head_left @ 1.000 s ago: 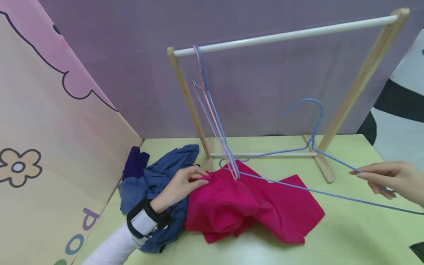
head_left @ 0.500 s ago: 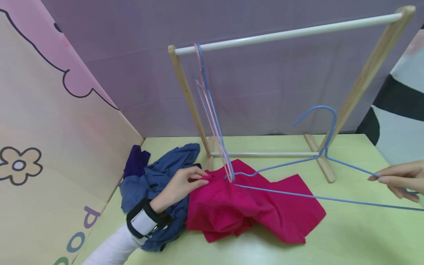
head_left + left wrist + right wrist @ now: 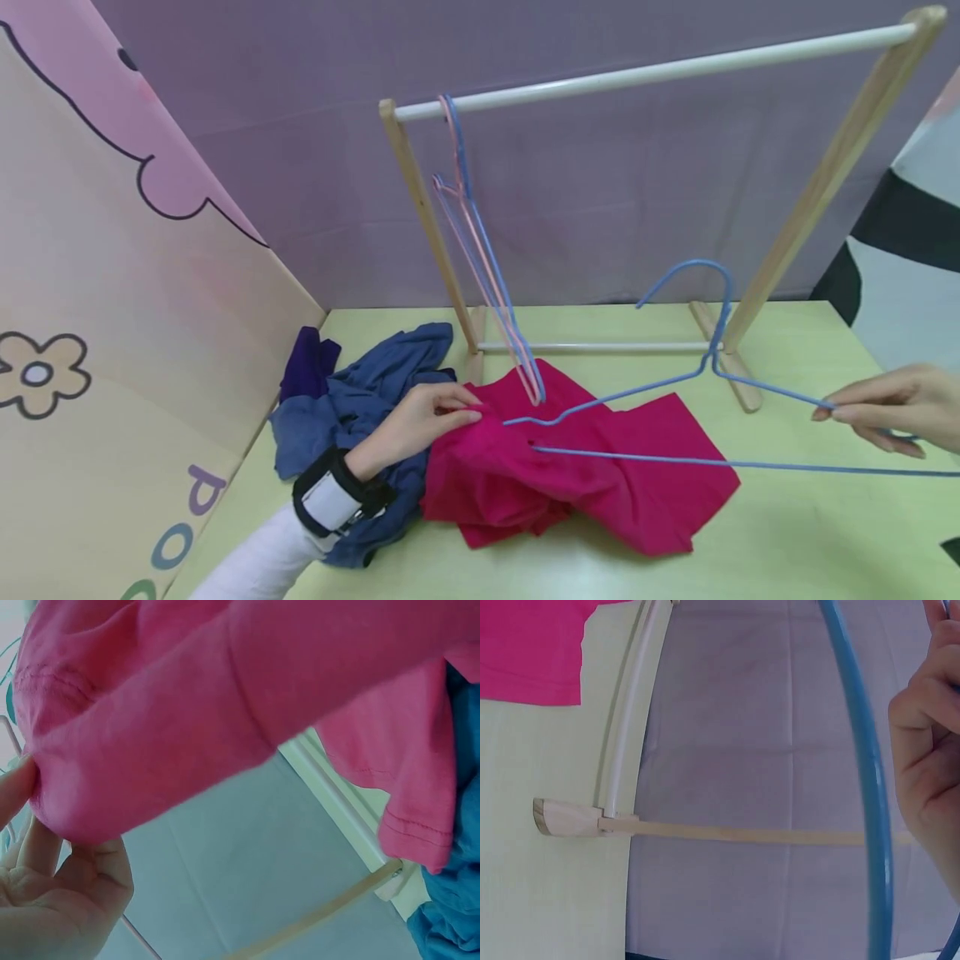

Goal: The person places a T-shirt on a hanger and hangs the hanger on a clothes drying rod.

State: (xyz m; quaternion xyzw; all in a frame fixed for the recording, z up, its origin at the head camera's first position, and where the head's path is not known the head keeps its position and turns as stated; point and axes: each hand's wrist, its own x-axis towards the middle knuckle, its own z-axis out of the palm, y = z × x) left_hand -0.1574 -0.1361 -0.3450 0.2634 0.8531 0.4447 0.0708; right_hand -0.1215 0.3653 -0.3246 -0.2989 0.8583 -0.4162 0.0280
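A crimson-pink shirt (image 3: 600, 467) lies crumpled on the table. My left hand (image 3: 420, 421) pinches its upper left edge between thumb and fingers; the left wrist view shows the hand (image 3: 67, 889) with the pink cloth (image 3: 172, 742) raised above it. On the right, my right hand (image 3: 900, 410) grips one shoulder of a blue wire hanger (image 3: 637, 388), hook up. The hanger's far end reaches over the shirt close to my left fingertips, and its end bend is hidden at the cloth. In the right wrist view the blue wire (image 3: 866, 765) passes beside my hand (image 3: 934, 727).
Behind the shirt stands a wooden rack with a white rail (image 3: 660, 73). Pink and blue hangers (image 3: 487, 250) hang at the rail's left end, their lower corners just over the shirt. Blue clothes (image 3: 405, 358) and a dark purple cloth (image 3: 306, 367) lie at left by the wall.
The blue hanger shifts right, then back left and lower, so its far end comes down to the shirt. My left hand keeps its pinch almost in place. The hanging hangers sway slightly.
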